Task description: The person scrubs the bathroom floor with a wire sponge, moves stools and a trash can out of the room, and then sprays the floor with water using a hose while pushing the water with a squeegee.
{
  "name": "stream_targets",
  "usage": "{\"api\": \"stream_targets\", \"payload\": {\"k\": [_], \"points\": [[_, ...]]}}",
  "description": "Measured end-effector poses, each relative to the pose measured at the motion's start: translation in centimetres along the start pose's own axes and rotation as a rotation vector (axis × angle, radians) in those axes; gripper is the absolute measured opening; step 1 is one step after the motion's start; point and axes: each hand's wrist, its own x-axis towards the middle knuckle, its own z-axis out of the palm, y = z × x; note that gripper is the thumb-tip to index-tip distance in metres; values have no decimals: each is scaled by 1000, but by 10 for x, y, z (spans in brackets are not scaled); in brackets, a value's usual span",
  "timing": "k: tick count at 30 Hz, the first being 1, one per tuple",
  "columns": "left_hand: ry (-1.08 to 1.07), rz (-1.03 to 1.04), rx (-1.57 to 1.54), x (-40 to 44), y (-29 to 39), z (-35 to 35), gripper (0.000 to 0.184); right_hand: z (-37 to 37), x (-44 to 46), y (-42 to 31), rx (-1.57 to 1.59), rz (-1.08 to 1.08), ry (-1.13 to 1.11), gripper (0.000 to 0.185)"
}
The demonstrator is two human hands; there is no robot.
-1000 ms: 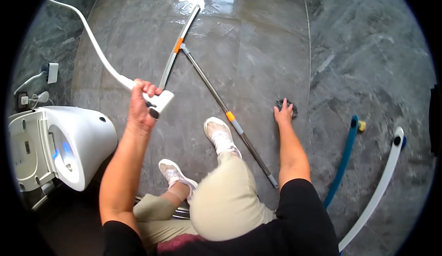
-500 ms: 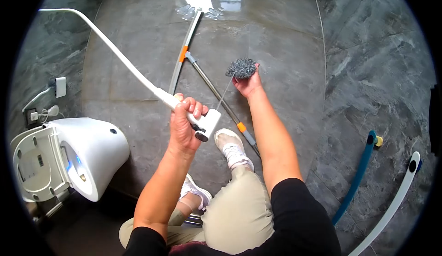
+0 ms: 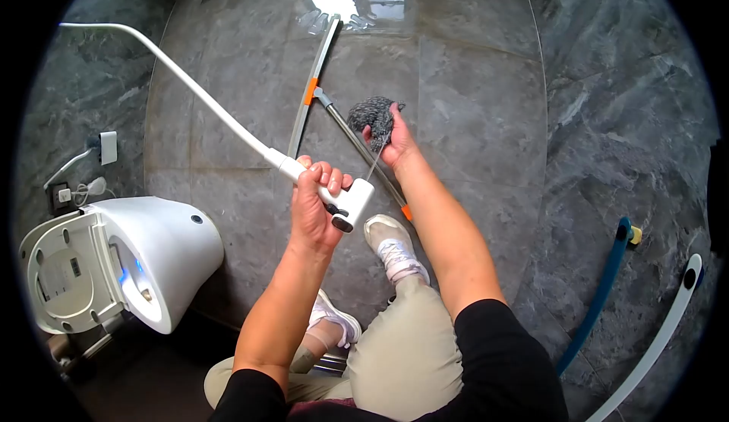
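The dark-grey, wiry scouring pad sits folded in your right grip. Nearer you and leftward, your left grip holds a white plastic spray handle, its thin water jet reaching the pad. A long silver-and-orange squeegee lies beyond.

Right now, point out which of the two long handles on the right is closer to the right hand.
The blue handle, with a yellow piece beside its top; the white handle is farther right in the picture, beyond it.
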Motion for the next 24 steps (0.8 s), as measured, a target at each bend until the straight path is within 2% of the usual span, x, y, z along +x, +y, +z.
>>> {"api": "stream_targets", "payload": {"k": [5, 7, 14, 17, 19, 21, 23, 24], "points": [[-26, 19, 21, 5, -11, 1, 16, -8, 12, 2, -96, -59, 133, 45], [-25, 12, 21, 5, -16, 1, 17, 5, 5, 2, -99, -89, 288, 46], [1, 19, -1, 11, -16, -9, 17, 31, -11, 1, -109, -103, 270, 43], [-4, 19, -62, 20, -5, -8, 15, 29, -9, -11, -278, -46, 214, 37], [-24, 49, -87, 31, 4, -5, 15, 40, -13, -32, -300, 181, -155, 30], [-29, 80, -74, 39, 16, -1, 14, 71, -35, -57, -294, 168, -213, 23], [-48, 98, -88, 42, 27, 5, 13, 102, -56, -77, -237, 17, -304, 15], [-59, 72, -107, 44, 30, 6, 14, 98, -57, -86, -228, -131, -334, 14]]}}
